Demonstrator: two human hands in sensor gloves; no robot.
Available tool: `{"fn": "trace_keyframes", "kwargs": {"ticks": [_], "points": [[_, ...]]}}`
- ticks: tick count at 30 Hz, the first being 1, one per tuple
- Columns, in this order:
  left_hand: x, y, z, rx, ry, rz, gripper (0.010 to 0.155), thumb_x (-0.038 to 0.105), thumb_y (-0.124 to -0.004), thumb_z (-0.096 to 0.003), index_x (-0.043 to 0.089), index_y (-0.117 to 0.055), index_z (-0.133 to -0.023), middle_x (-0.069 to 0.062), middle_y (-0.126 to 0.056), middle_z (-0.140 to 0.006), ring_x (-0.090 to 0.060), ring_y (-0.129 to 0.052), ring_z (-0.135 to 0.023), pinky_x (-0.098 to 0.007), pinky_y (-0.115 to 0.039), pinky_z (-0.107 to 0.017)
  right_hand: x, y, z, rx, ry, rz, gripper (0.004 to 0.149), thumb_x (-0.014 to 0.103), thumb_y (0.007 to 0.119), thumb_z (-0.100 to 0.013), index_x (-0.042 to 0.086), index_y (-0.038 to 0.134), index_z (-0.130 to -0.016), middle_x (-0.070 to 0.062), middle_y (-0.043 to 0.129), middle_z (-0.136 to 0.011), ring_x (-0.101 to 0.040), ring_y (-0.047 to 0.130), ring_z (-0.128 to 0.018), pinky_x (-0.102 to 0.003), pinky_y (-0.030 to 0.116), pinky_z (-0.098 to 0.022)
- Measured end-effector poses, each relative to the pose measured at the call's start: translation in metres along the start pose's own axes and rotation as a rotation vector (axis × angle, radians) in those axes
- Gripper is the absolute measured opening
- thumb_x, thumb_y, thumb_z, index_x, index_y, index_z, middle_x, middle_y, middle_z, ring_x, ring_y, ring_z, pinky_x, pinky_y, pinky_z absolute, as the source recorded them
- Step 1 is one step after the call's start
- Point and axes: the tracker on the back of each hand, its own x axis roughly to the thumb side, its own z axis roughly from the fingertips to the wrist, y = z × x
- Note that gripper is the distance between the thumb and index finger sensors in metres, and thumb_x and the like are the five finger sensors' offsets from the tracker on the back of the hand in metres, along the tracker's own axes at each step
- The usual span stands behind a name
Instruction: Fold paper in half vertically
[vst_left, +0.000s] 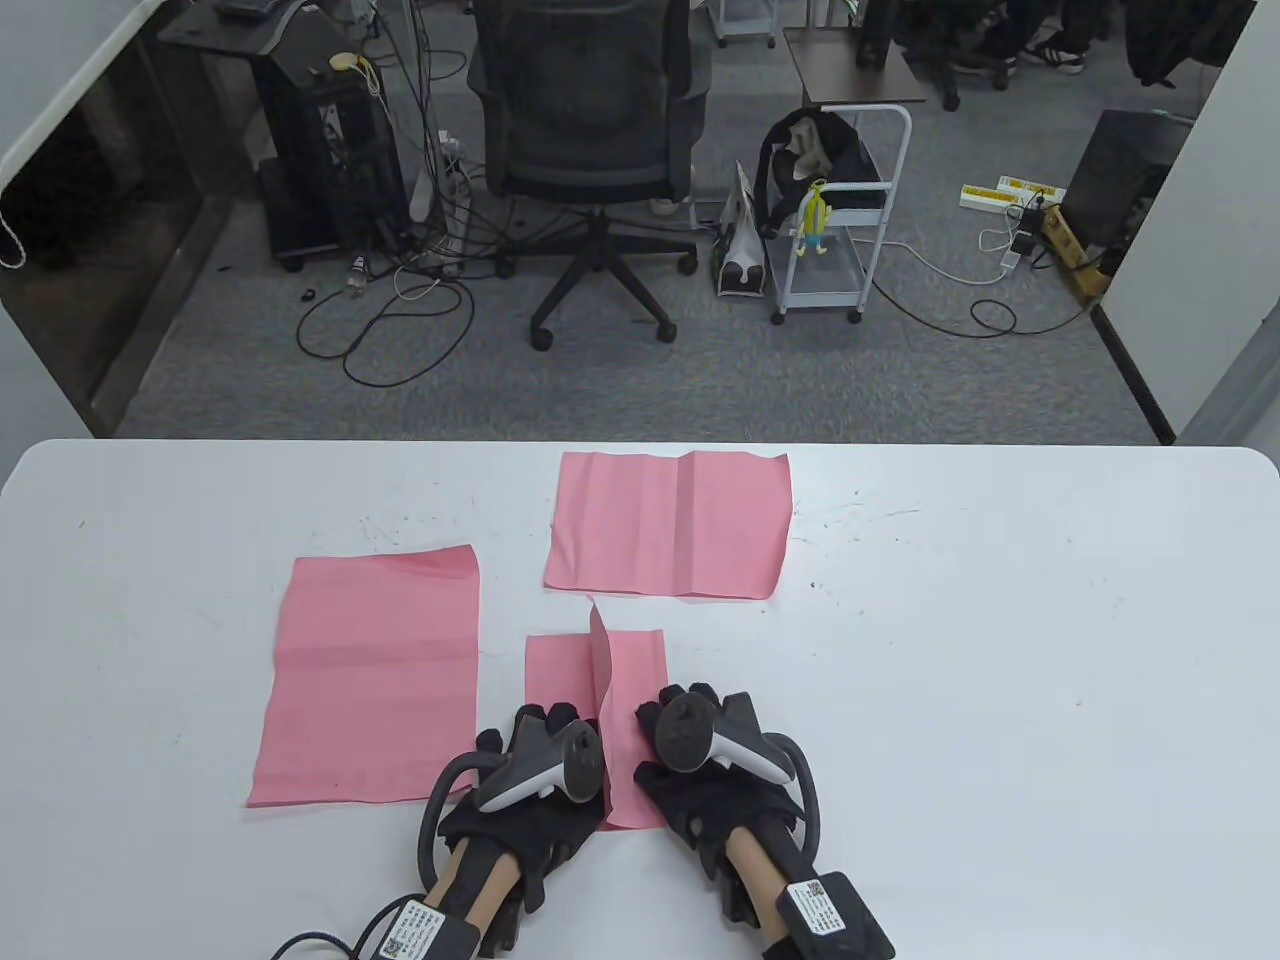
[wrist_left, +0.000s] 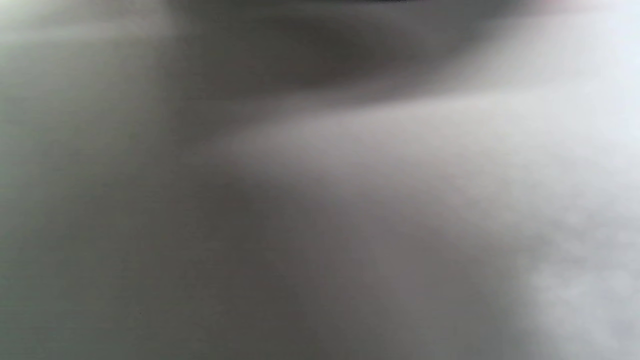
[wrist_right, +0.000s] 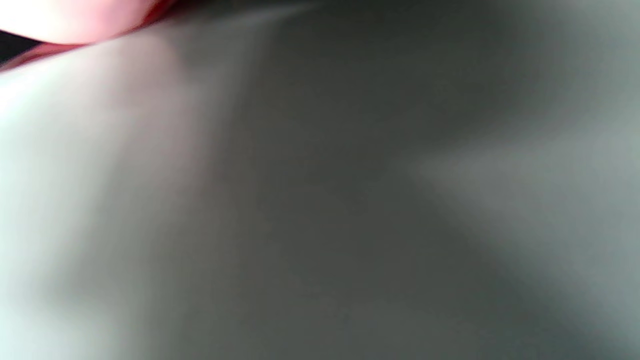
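Note:
A small pink paper lies on the white table near the front edge, with a vertical flap standing up along its middle. My left hand rests on the paper's lower left part, right beside the flap. My right hand rests flat on the paper's lower right edge. The trackers hide most of the fingers. Both wrist views are blurred, close to the table; the right wrist view shows a blurred pink patch at its top left.
A larger pink sheet lies flat to the left of my hands. Another creased pink sheet lies farther back at the table's middle. Beyond the table's far edge are an office chair and a white cart.

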Motion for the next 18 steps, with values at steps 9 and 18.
{"fn": "trace_keyframes", "kwargs": {"ticks": [9,18], "points": [[-0.009,0.009,0.006,0.056,0.021,-0.009,0.073,0.066,-0.042,-0.0518,0.044,-0.011,-0.115,0.011,-0.007,-0.127,-0.026,-0.011,-0.120,-0.063,-0.022,-0.086,0.001,0.000,-0.001,0.002,0.000,0.000,0.065,0.052,0.057,-0.052,0.037,0.022,-0.105,0.005,0.007,-0.114,-0.026,0.003,-0.106,-0.056,0.010,-0.074],[-0.054,0.043,0.039,0.313,0.126,0.156,0.070,0.059,-0.044,-0.0552,0.040,-0.020,-0.118,0.005,-0.016,-0.129,-0.029,-0.016,-0.120,-0.063,-0.027,-0.086,0.001,0.001,-0.001,0.002,0.001,0.000,0.065,0.052,0.056,-0.052,0.037,0.022,-0.105,0.005,0.007,-0.114,-0.026,0.002,-0.105,-0.056,0.009,-0.074]]}}
